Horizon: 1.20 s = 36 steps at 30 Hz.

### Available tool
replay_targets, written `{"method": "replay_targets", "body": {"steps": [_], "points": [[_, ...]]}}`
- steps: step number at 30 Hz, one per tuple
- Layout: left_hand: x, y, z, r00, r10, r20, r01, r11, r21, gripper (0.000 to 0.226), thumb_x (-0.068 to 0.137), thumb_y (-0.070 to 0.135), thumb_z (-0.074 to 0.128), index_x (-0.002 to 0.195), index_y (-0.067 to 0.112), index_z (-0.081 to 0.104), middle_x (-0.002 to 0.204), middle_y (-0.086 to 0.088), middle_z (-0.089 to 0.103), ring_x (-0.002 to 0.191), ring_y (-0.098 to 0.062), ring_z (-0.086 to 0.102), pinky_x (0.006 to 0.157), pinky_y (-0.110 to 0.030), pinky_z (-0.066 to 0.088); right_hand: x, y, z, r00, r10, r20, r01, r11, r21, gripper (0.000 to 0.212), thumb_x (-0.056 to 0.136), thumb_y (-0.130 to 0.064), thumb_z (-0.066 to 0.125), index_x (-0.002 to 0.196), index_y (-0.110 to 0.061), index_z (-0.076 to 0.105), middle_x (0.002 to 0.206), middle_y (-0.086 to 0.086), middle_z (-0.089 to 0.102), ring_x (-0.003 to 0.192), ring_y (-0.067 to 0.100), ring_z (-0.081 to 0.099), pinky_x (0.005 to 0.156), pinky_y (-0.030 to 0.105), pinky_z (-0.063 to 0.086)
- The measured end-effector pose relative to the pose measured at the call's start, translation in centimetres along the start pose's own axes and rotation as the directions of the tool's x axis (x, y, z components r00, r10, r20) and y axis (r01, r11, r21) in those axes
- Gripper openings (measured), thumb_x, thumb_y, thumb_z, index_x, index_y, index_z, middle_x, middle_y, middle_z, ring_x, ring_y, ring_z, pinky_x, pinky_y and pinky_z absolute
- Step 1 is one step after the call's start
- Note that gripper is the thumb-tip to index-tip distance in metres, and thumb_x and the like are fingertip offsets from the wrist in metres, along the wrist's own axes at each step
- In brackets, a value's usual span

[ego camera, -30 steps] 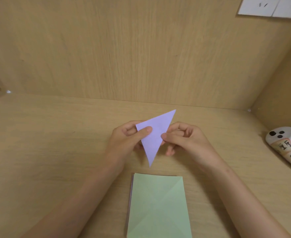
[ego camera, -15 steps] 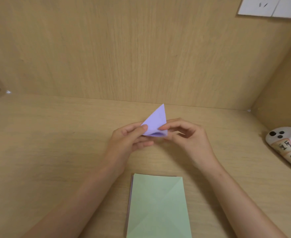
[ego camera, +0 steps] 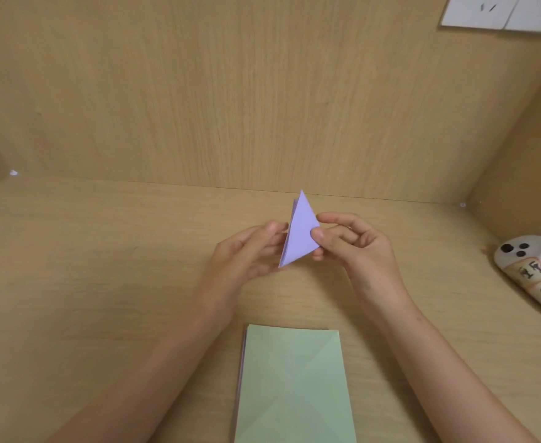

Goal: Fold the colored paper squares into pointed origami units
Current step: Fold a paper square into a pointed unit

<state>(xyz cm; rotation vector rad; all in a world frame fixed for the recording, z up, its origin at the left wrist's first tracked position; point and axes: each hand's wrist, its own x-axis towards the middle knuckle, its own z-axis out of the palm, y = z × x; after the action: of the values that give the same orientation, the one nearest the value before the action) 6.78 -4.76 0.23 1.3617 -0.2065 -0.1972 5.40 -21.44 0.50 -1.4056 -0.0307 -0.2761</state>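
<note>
Wood of the desk (ego camera: 103, 266) stretches wide to the left of your hands. At mid-frame its far edge meets the back panel (ego camera: 230, 91). A side panel (ego camera: 524, 148) closes the right, and a white controller (ego camera: 528, 270) lies near its foot. At centre you hold the purple folded triangle (ego camera: 299, 233) above the desk, tip up. Your left hand (ego camera: 246, 254) grips its left edge; your right hand (ego camera: 355, 247) pinches its right corner between thumb and forefinger. At lower centre the paper stack (ego camera: 294, 388), green sheet on top, lies flat, well apart from the triangle.
</note>
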Motion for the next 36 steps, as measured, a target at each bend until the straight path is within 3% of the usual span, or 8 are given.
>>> {"method": "replay_targets", "body": {"steps": [3,6,10,13,17,29,36], "points": [[-0.1,0.2,0.0,0.998,0.019,-0.057,-0.019,1.000,0.001,0.044,0.073,0.040,0.062,0.113,0.021,0.065,0.103,0.002,0.074,0.096,-0.011,0.069,0.082,-0.025,0.055,-0.2,0.0,0.3,0.998,0.016,0.065,-0.012,0.998,-0.058,0.012,0.078,0.001,0.070,0.088,-0.006,0.068,0.061,0.005,0.066,0.052,0.013,0.058,0.063,0.020,0.050],[-0.1,0.2,-0.1,0.994,0.037,-0.101,-0.040,0.999,-0.024,0.032,0.078,0.022,0.069,0.109,0.025,0.065,0.096,0.002,0.075,0.091,-0.010,0.070,0.079,-0.021,0.056,-0.5,-0.1,0.7,0.990,0.012,0.140,0.002,0.994,-0.105,0.011,0.077,0.004,0.071,0.085,-0.003,0.068,0.059,0.007,0.064,0.050,0.013,0.056,0.060,0.019,0.049],[0.0,0.3,-0.3,0.989,0.076,-0.124,-0.077,0.997,0.001,0.032,0.080,0.013,0.071,0.110,0.022,0.065,0.097,-0.002,0.075,0.096,-0.016,0.070,0.085,-0.031,0.056,-0.6,-0.3,0.7,0.984,-0.020,0.175,0.047,0.988,-0.150,0.015,0.077,0.007,0.070,0.089,-0.001,0.067,0.058,0.002,0.064,0.051,0.011,0.056,0.060,0.017,0.048],[-0.1,0.3,-0.2,0.984,0.101,-0.145,-0.103,0.995,-0.007,0.021,0.082,0.010,0.069,0.101,0.019,0.069,0.094,0.000,0.075,0.093,-0.014,0.070,0.080,-0.027,0.057,-0.7,-0.3,0.9,0.989,-0.014,0.147,0.036,0.988,-0.151,0.018,0.078,0.003,0.071,0.095,-0.002,0.067,0.062,0.006,0.066,0.054,0.012,0.057,0.061,0.017,0.048],[-0.2,0.4,0.0,0.977,0.127,-0.173,-0.136,0.990,-0.041,0.014,0.082,0.005,0.068,0.093,0.014,0.070,0.092,-0.002,0.075,0.088,-0.011,0.071,0.068,-0.018,0.054,-0.9,-0.3,1.1,0.993,0.074,0.094,-0.062,0.990,-0.130,0.006,0.080,-0.010,0.072,0.083,-0.004,0.072,0.073,0.007,0.072,0.062,0.013,0.061,0.060,0.018,0.050],[-0.4,0.7,0.3,0.964,0.195,-0.181,-0.196,0.981,0.008,0.020,0.080,0.002,0.069,0.096,0.014,0.069,0.084,-0.005,0.075,0.078,-0.012,0.071,0.062,-0.023,0.056,-1.2,-0.7,1.4,0.996,0.036,0.086,-0.024,0.990,-0.138,0.008,0.083,-0.005,0.068,0.077,-0.001,0.070,0.063,0.005,0.071,0.053,0.009,0.061,0.056,0.017,0.049],[-0.5,0.8,0.4,0.954,0.200,-0.222,-0.201,0.979,0.019,0.010,0.079,-0.001,0.070,0.086,0.006,0.068,0.079,-0.008,0.075,0.075,-0.014,0.072,0.059,-0.023,0.056,-1.4,-0.8,1.5,0.997,0.033,0.072,-0.021,0.988,-0.155,0.010,0.084,-0.007,0.068,0.076,-0.002,0.069,0.064,0.009,0.070,0.057,0.013,0.059,0.058,0.017,0.049]]}}
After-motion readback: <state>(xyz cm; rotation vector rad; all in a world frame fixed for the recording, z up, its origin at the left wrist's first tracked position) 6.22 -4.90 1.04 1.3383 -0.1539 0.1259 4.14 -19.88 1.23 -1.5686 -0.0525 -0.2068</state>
